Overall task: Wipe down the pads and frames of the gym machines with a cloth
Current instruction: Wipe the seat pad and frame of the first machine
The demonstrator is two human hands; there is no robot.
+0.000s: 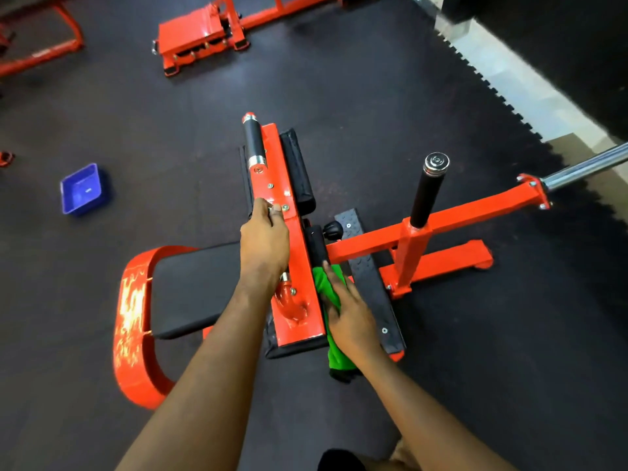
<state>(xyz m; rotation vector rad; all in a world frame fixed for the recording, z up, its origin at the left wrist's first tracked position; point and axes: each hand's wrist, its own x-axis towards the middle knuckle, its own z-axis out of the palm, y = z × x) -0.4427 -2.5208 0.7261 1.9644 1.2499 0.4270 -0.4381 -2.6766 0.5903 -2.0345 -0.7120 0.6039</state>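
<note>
An orange gym machine stands below me, with a flat orange frame plate (299,266) running away from me and a black pad (299,171) along its right side. My left hand (263,239) grips the left edge of that plate, thumb on top near the bolts. With fingers stretched out, my right hand (346,311) presses a green cloth (328,287) against the plate's right side. The lower end of the cloth (339,365) hangs below my wrist. A black seat pad (193,287) lies to the left of the plate.
A black upright handle (426,195) rises from the orange cross beam (469,212), which ends in a chrome bar (588,168). A black foot plate (368,277) lies right of the cloth. A blue tray (83,190) sits on the dark floor mat; another orange machine (197,35) stands beyond.
</note>
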